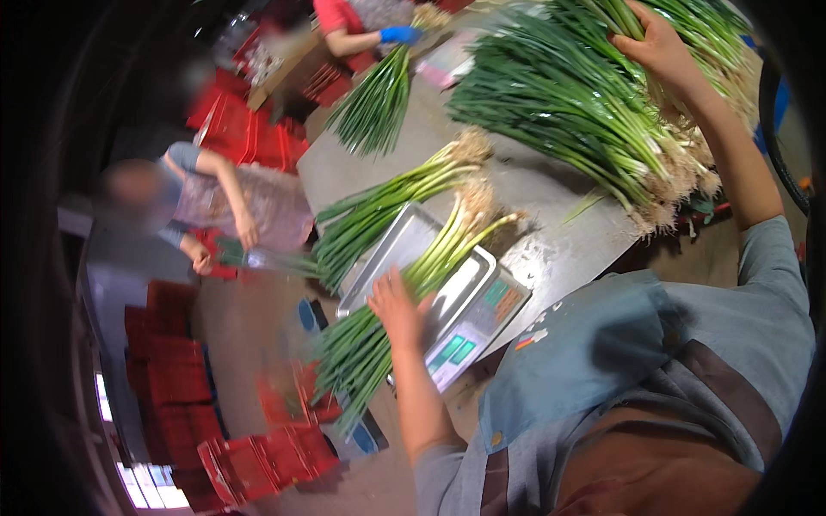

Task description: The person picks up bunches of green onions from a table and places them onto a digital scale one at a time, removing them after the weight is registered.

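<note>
My left hand [399, 309] lies over a bunch of green onions [445, 248], fingers and thumb spread. That bunch rests across the metal tray [476, 274] of a digital weighing scale [474, 335], its roots towards the table and its leaves hanging past the near-left side. Higher up, my right hand [655, 48] grips a few green onion stalks [621, 16] above a large pile of green onions [568, 109]. Another rooted bunch [400, 187] lies on the metal table [542, 219], just beyond the scale.
Across the table, a person's blue-gloved hand [400, 35] holds a green onion bunch [381, 103]. At the left, another person [219, 187] handles leaves in clear wrapping [271, 259]. Red plastic crates [268, 461] stand on the floor, with more stacked [171, 367] behind.
</note>
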A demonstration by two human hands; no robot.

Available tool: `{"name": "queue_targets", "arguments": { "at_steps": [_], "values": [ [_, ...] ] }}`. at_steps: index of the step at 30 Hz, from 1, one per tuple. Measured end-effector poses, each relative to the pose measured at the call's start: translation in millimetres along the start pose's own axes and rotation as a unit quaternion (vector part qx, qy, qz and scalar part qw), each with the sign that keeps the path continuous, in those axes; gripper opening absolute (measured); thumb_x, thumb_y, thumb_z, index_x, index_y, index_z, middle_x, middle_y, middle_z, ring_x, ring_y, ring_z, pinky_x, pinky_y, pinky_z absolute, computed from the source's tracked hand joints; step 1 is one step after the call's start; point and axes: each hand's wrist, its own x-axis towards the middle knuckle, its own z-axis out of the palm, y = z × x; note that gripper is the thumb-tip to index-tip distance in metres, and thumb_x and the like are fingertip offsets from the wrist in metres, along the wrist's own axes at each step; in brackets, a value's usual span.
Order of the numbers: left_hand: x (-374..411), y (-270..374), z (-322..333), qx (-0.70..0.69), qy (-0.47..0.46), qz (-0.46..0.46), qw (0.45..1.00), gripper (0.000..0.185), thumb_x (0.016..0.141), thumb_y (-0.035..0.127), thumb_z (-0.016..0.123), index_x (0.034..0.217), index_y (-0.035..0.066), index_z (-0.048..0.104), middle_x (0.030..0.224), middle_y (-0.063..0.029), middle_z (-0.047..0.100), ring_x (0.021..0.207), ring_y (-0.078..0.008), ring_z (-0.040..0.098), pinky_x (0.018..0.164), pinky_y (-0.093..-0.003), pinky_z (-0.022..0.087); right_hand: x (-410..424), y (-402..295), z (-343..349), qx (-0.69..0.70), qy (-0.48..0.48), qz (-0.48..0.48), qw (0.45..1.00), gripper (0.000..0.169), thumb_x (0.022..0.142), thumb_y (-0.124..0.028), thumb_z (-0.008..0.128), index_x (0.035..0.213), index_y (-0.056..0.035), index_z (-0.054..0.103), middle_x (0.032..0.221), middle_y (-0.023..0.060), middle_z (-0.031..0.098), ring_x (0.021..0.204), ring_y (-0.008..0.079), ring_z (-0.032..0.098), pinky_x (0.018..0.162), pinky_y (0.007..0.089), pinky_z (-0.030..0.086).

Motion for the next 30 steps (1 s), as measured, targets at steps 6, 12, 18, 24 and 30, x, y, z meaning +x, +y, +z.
{"name": "queue_targets", "arguments": {
  "at_steps": [6,12,18,24,30],
  "values": [
    [12,36,-47,-0.526,0.111,-0.052,0.842,0.086,0.078,0.033,0.069,0.142,0.008,0.019,0.132,-0.0162,0.043,0.120,-0.0260,0.043,0.099,-0.0391,0.034,-7,-11,118,-0.037,-0.222,-0.098,0.969,0.029,0.074,-0.012,0.061,0.102,-0.0050,0.054,0.076,0.0013,0.052,0.069,0.0100,0.050,0.062,0.0259,0.042],
    [-14,-15,-47,-0.831,0.260,-0.017,0.492,0.068,0.071,0.061,0.063,0.124,0.024,0.044,0.129,-0.0089,0.047,0.117,-0.0280,0.045,0.100,-0.0451,0.032,-29,21,241,-0.058,-0.452,-0.182,0.871,0.040,0.069,-0.012,0.061,0.108,-0.0051,0.055,0.082,0.0139,0.061,0.074,0.0274,0.060,0.066,0.0374,0.048],
    [-109,-84,-38,-0.769,0.371,-0.262,0.449,0.047,0.084,0.033,0.063,0.118,0.007,0.046,0.119,-0.0095,0.054,0.108,-0.0232,0.050,0.094,-0.0413,0.040,-49,104,308,-0.190,-0.519,-0.370,0.747,0.048,0.064,-0.012,0.068,0.110,-0.0059,0.053,0.111,0.0142,0.053,0.102,0.0315,0.053,0.084,0.0407,0.044],
    [-120,-56,-60,-0.163,0.540,-0.403,0.721,0.096,0.080,0.023,0.067,0.142,0.001,-0.003,0.141,-0.0266,0.016,0.127,-0.0347,0.028,0.104,-0.0446,0.029,-49,109,318,-0.244,-0.538,-0.390,0.706,0.070,0.070,-0.019,0.070,0.132,-0.0118,0.040,0.114,0.0153,0.052,0.106,0.0319,0.052,0.089,0.0417,0.042],
    [-50,-6,-54,0.111,0.044,-0.203,0.972,0.113,0.052,0.047,0.082,0.143,0.016,0.023,0.146,-0.0277,0.008,0.134,-0.0483,0.004,0.103,-0.0623,0.010,-50,97,317,-0.330,-0.561,-0.328,0.684,0.072,0.069,-0.027,0.073,0.133,-0.0165,0.040,0.104,0.0130,0.056,0.099,0.0312,0.056,0.086,0.0413,0.043]
  ]
}}
